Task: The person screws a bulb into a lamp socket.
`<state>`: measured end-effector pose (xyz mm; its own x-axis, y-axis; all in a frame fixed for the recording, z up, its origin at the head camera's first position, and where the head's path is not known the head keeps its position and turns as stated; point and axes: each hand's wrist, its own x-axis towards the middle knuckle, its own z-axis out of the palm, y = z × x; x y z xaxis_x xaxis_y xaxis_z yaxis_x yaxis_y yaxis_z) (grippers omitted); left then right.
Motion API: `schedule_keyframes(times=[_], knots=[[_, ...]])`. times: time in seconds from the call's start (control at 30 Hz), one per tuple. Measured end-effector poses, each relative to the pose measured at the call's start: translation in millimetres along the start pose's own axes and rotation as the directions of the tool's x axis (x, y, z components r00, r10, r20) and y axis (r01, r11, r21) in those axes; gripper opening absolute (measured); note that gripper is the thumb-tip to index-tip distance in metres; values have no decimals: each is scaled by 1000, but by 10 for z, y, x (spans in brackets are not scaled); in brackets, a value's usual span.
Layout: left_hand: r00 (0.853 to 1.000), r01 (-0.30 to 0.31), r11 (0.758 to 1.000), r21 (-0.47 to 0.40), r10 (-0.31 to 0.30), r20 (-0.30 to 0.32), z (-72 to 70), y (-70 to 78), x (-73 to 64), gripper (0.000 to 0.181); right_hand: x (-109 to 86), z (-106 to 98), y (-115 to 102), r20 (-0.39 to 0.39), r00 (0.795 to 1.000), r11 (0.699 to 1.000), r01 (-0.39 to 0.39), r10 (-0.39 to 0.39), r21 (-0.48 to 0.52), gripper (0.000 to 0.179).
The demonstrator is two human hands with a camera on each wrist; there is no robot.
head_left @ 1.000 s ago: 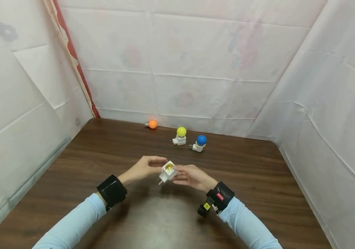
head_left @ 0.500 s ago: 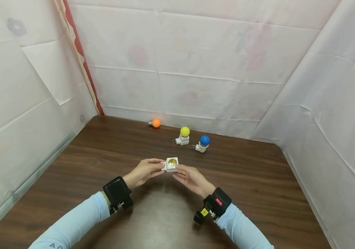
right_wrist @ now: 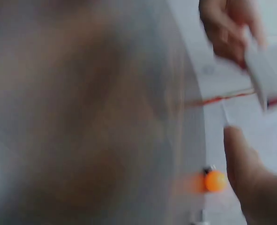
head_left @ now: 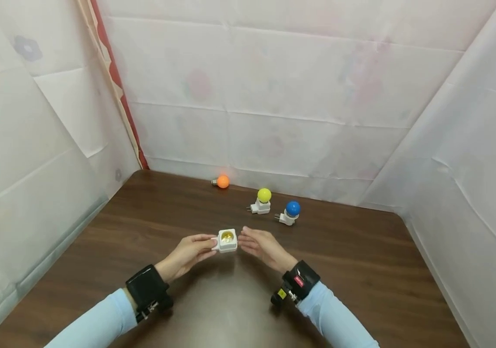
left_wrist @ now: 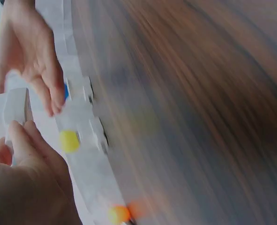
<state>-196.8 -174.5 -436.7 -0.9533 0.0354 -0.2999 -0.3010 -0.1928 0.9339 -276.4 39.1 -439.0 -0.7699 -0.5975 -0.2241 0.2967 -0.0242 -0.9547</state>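
A white plug-in lamp socket (head_left: pixel 227 240) with a brass-coloured opening facing up is pinched by my left hand (head_left: pixel 204 244) by its left side, just above the brown table (head_left: pixel 361 270). My right hand (head_left: pixel 246 239) hovers at the socket's right side with relaxed, straight fingers and holds nothing. In the left wrist view the socket (left_wrist: pixel 14 110) shows by my left thumb (left_wrist: pixel 23 140), with a small gap to the right hand (left_wrist: pixel 37 65). The right wrist view is blurred; the socket (right_wrist: pixel 265 70) appears as a pale block.
At the back of the table lie a loose orange bulb (head_left: pixel 222 181), a yellow bulb in a white socket (head_left: pixel 263 195) and a blue bulb in a white socket (head_left: pixel 292 209). White sheets (head_left: pixel 274 96) wall in the table at the back and on both sides.
Both hands carried the socket forward and turned its opening upward. The right hand, which held it earlier, has let go and drawn slightly away; the left hand keeps it.
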Motion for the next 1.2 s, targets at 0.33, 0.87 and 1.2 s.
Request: schedule_keyframes(times=[0.33,0.87,1.2], knots=[[999,27,999,-40,-26,21,-347,-47,-280,59,1211,211,-312,58,872,200,176,-486,-964,39],[990,84,994,-72,-75,121,-217,-195,-651,56,1532,-65,-384,16,896,72,53,-445,-996,44],[982,101,990,-100,-83,169,-156,-230,-620,51,1504,-108,-248,-23,898,154,49,-439,-987,40]])
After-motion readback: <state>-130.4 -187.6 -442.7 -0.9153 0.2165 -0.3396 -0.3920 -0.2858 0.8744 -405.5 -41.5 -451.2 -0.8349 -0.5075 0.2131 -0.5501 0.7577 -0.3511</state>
